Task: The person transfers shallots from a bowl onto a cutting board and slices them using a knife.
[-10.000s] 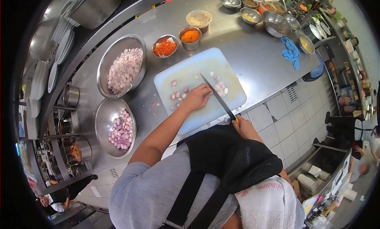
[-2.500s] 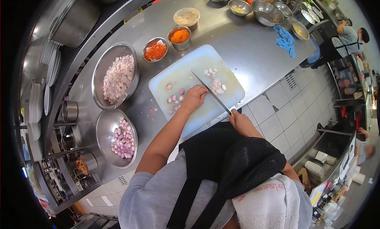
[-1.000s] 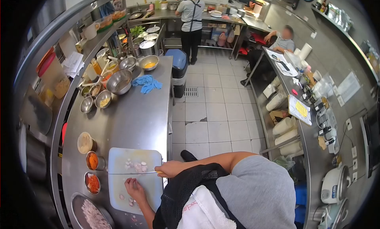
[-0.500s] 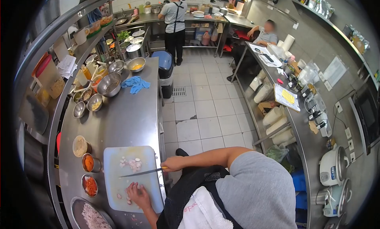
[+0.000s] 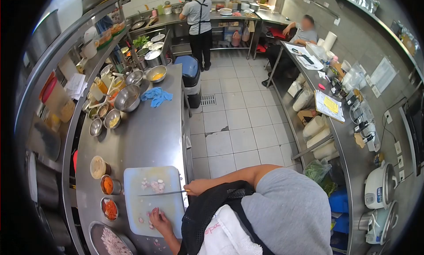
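My right hand [image 5: 195, 187] is closed around the handle of a kitchen knife [image 5: 163, 193]. Its blade reaches left across a white cutting board [image 5: 132, 180], below some small pale-pink chopped pieces [image 5: 153, 184] that look like shallot. My left hand [image 5: 160, 221] rests low on the board, fingers bent and slightly apart. Beside its fingertips lie a few larger shallot-like pieces [image 5: 141, 220]; whether the fingers touch one is too small to tell.
Left of the board stand a tub of pale paste [image 5: 99, 167], orange food in a cup [image 5: 108, 184], shredded orange food [image 5: 109, 209] and a bowl of chopped pale food [image 5: 112, 241]. Metal bowls [image 5: 127, 98] and a blue cloth [image 5: 156, 97] lie farther up. Two people are at the back.
The view has shifted, so the counter sits lower and farther right. My left fingers have drawn closer together beside the pieces. The knife stays in my right hand over the board.
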Action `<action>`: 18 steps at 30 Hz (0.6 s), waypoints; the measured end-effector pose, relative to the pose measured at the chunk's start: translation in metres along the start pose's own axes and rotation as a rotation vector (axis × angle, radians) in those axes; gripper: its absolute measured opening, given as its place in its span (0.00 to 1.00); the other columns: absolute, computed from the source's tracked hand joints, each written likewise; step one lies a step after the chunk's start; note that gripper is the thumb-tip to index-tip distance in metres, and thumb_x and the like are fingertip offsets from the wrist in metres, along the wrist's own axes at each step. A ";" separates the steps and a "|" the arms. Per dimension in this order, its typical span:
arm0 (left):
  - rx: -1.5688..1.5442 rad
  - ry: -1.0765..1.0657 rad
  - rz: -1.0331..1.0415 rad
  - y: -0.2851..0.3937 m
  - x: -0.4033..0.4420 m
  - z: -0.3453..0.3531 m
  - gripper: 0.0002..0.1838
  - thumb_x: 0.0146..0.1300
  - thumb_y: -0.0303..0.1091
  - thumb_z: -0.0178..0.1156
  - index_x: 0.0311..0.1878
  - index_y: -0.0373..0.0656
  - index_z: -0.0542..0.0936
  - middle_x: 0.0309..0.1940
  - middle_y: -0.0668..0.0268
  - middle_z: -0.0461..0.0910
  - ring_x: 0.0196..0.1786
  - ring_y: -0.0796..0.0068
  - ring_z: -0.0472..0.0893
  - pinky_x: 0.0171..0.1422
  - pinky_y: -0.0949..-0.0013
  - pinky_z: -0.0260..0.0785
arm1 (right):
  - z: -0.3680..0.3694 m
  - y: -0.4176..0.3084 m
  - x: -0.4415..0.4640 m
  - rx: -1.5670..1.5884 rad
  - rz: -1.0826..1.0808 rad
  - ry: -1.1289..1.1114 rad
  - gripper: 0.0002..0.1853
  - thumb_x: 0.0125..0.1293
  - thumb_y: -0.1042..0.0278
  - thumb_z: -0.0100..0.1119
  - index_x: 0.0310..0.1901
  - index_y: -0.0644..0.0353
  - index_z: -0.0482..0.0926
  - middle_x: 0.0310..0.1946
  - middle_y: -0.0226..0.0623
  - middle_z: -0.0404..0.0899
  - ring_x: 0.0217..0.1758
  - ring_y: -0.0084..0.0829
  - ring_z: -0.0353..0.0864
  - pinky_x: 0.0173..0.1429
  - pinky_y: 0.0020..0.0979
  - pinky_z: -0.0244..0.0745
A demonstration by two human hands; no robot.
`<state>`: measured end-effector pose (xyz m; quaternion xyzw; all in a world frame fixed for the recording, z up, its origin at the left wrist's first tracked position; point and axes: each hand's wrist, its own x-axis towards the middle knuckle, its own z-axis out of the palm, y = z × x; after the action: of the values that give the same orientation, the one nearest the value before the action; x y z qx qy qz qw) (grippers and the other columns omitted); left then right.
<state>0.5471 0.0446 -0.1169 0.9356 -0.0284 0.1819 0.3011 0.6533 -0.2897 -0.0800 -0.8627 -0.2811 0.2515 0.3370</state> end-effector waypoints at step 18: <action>-0.161 0.019 -0.180 0.006 0.048 0.019 0.18 0.59 0.18 0.67 0.55 0.34 0.84 0.49 0.53 0.84 0.50 0.55 0.84 0.60 0.58 0.77 | 0.002 -0.013 -0.001 0.073 0.034 -0.094 0.27 0.70 0.54 0.66 0.64 0.61 0.76 0.43 0.61 0.88 0.50 0.62 0.90 0.53 0.58 0.83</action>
<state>0.5970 0.0314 -0.1103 0.9055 0.0439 0.1604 0.3905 0.6474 -0.2817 -0.0714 -0.8418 -0.2723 0.3074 0.3503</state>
